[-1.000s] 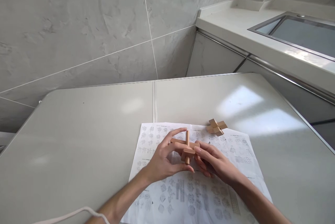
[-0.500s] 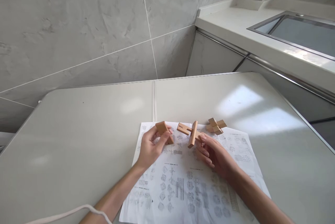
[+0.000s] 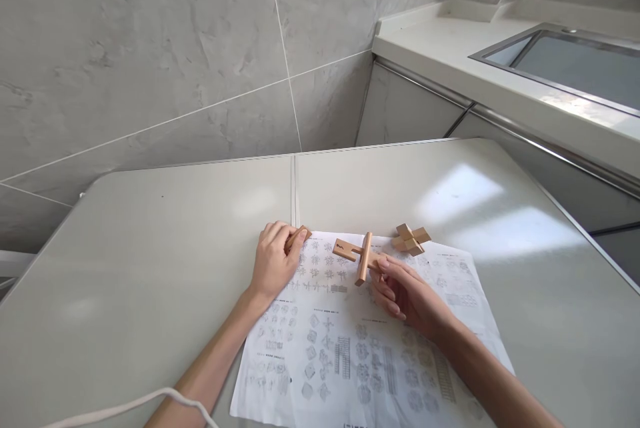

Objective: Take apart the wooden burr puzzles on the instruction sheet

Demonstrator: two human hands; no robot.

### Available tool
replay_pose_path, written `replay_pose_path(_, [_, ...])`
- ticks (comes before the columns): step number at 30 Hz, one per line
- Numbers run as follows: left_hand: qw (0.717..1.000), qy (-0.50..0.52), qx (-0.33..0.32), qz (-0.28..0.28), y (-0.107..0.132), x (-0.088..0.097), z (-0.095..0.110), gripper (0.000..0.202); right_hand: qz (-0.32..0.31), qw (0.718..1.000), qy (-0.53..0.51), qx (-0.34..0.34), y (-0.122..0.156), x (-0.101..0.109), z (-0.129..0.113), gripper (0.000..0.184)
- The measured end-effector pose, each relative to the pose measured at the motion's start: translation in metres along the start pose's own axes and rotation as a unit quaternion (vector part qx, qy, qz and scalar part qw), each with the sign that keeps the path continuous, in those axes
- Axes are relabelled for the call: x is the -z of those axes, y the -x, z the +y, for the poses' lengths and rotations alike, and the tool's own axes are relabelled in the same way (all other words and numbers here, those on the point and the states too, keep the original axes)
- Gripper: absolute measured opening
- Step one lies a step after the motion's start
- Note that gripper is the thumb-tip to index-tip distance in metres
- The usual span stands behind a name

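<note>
On the grey table (image 3: 150,248), a printed diagram sheet (image 3: 350,355) is lying flat before the person. The left hand (image 3: 273,263) is resting at the sheet's far left corner, its fingers curling closed around a single wooden block (image 3: 300,236), which is sitting at the paper's edge. The right hand (image 3: 407,295) is gripping a two-bar wooden cross (image 3: 356,253) by one end between thumb and fingertips, while the remaining fingers are lying loosely bent over the sheet. The cross is sitting low over the upper middle of the sheet, between the two hands; contact with the paper cannot be determined. A small assembled wooden knot (image 3: 411,239) is lying just beyond the right hand at the sheet's far edge, apart from both hands. A white cord (image 3: 125,408) is running beside the left forearm.
</note>
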State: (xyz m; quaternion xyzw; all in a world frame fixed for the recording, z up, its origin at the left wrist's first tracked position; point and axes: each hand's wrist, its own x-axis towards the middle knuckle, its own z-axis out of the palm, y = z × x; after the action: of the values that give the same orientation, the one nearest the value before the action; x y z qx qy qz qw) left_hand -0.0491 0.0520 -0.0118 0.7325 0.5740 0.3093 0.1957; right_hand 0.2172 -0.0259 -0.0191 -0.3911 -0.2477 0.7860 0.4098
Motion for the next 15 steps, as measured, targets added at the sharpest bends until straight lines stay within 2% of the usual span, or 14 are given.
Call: replay_pose_path(15, [0.997, -0.056, 0.02, 0.053, 0.0016, -0.006, -0.0053, 0.01, -0.029, 0.992, 0.121, 0.012, 0.0091, -0.003, 0.0007, 0.049])
